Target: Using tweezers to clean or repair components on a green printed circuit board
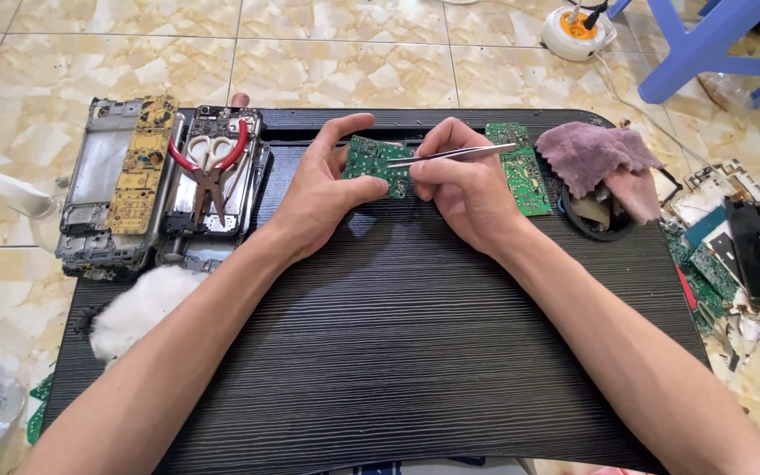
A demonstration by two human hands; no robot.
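My left hand point(323, 189) holds a small green circuit board point(373, 162) by its left and lower edge, thumb and fingers around it, above the far part of a black ribbed work mat point(398, 352). My right hand point(464, 185) grips metal tweezers point(459, 155), their tips touching the board's top face. A second, longer green circuit board point(525, 176) lies on the mat just right of my right hand.
At the mat's far left lie opened phone frames point(112, 189) with red-handled scissors point(211, 167) on one. White cotton wad point(138, 308) at left edge. A mauve cloth point(600, 158) over a dark bowl at right. Electronic scrap point(741, 255) on the tiled floor, blue stool point(705, 44) beyond.
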